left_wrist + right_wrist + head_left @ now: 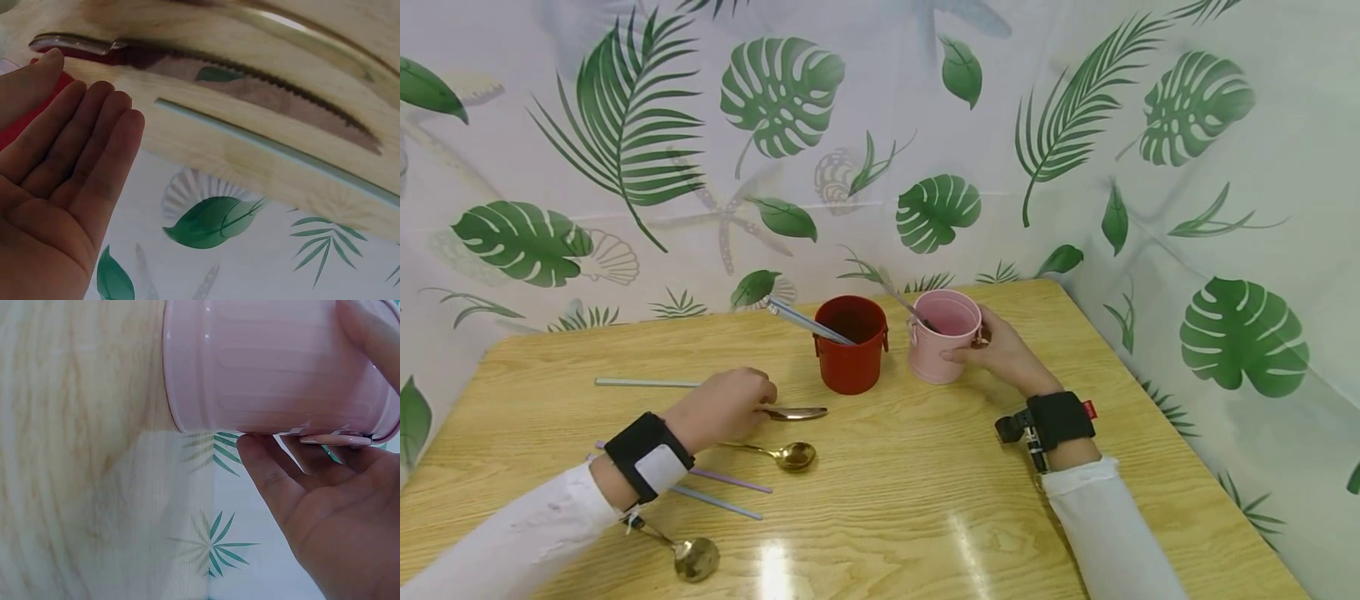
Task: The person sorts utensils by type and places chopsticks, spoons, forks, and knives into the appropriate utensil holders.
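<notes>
Right fingers (272, 475) hold a glossy pink bucket (269, 369); left fingers (114, 156) extend beside a shiny serrated knife (250, 94).

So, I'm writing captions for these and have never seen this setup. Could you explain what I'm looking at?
There's no machine: a person is working with bare hands. The wide picture comes from a camera on the head, looking down; the other two come from the wrists, one for each hand.

On the table lie a knife, a gold spoon, another spoon, and thin green, purple and blue sticks. Slim pale rods lean out of the red bucket.

The right hand holds the pink bucket, which has a thin handle poking out. The left hand is by the knife, fingers fairly straight, not visibly gripping it.
</notes>
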A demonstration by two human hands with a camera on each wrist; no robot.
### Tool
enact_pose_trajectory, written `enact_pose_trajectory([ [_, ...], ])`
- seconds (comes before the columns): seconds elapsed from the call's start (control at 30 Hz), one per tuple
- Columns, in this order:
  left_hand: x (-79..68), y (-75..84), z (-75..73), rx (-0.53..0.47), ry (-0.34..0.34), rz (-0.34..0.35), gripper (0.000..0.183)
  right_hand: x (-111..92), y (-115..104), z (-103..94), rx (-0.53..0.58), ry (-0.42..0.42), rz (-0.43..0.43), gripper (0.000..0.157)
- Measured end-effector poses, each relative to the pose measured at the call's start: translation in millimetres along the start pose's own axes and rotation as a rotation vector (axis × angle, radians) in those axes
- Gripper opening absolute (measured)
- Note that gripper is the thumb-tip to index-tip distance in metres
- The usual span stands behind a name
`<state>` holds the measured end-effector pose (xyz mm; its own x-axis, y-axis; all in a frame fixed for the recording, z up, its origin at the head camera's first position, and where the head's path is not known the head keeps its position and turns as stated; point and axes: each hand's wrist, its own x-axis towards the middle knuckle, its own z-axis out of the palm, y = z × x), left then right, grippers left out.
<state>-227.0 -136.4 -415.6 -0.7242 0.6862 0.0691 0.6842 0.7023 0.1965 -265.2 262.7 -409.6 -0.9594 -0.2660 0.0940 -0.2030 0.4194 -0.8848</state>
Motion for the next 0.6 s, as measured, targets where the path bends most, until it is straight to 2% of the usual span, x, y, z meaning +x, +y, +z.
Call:
enact_pose_trajectory([
  [0.23,-1.9,-6.7,9.0,0.003,0.000,-0.016,0.010,7,21,-0.6,-0.020,0.016,-0.012,0.080],
  [0.6,-2.6,-10.8,12.5,-0.015,-0.009,-0.022,0.009,8,23,-0.3,-0.022,0.020,-0.020,0.079],
])
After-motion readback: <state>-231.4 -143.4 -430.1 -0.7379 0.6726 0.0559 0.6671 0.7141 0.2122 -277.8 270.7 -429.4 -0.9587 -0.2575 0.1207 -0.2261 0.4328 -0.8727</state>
